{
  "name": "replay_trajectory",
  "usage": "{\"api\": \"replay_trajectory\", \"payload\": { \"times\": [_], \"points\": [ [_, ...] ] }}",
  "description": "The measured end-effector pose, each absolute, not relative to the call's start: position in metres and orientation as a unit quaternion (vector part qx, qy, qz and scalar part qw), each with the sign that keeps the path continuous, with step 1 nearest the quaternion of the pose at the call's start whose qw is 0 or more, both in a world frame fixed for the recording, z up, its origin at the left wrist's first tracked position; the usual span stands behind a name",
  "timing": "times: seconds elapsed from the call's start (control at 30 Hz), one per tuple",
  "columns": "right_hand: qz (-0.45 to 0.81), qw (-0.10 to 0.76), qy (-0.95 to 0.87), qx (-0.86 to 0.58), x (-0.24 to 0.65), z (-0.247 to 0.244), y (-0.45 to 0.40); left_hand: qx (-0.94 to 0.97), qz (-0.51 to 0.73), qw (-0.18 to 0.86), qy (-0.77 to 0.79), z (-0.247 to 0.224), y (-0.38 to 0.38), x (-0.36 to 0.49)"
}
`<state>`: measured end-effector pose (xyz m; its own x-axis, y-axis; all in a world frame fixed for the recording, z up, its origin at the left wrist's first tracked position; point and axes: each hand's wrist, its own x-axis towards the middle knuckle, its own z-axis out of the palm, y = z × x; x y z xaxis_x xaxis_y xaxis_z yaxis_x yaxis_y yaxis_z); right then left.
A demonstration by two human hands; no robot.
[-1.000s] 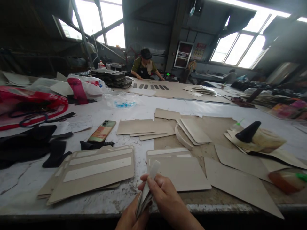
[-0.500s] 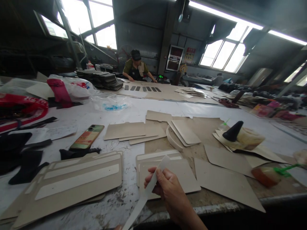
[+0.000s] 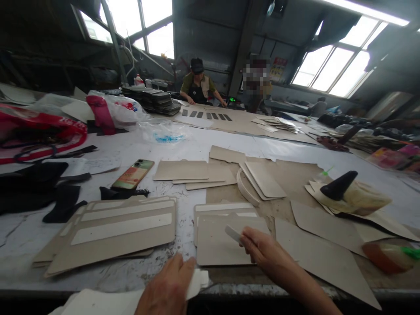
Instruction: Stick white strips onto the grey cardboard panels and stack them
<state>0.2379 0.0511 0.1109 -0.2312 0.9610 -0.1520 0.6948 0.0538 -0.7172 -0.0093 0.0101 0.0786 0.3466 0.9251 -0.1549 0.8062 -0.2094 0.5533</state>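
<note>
My right hand pinches a narrow pale strip, its rounded end sticking out to the left. Below the strip lies a beige cardboard panel, on top of other panels with white strips on them. At the bottom edge, my left hand is closed around white pieces, whose ends show past its fingers. More pale board shows left of that hand; whether it is part of the same bundle is unclear. A pile of beige panels with white strips lies to the left.
Loose cardboard sheets lie to the right, near a bottle of amber liquid and a black cone. A phone, dark fabric scraps and plastic bags are on the left. A co-worker stands across the table.
My left hand has come up into view with white pieces in it. My right hand has moved right, with the strip now tilted over the panel. The view has shifted left.
</note>
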Motion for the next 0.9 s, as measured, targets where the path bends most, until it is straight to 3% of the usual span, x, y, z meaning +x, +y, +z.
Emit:
{"api": "replay_trajectory", "payload": {
  "times": [0.13, 0.27, 0.4, 0.53, 0.7, 0.9],
  "points": [
    [0.242, 0.083, -0.775, -0.577, 0.232, 0.103, 0.073, 0.817, 0.079, 0.105, 0.561, 0.075, 0.034, 0.020],
    [0.215, 0.038, -0.793, -0.569, 0.214, 0.098, 0.097, 0.837, 0.132, -0.014, 0.531, 0.036, 0.055, 0.030],
    [0.206, -0.016, -0.800, -0.564, 0.198, 0.094, 0.120, 0.847, 0.151, -0.020, 0.509, 0.005, 0.067, 0.031],
    [0.209, -0.061, -0.804, -0.553, 0.190, 0.088, 0.135, 0.860, 0.162, -0.032, 0.483, 0.007, 0.070, 0.026],
    [0.185, -0.076, -0.804, -0.559, 0.188, 0.077, 0.143, 0.881, 0.163, -0.055, 0.441, 0.017, 0.073, 0.020],
    [0.175, -0.082, -0.805, -0.562, 0.187, 0.070, 0.145, 0.843, 0.248, -0.081, 0.471, 0.005, 0.073, 0.029]
  ]
}}
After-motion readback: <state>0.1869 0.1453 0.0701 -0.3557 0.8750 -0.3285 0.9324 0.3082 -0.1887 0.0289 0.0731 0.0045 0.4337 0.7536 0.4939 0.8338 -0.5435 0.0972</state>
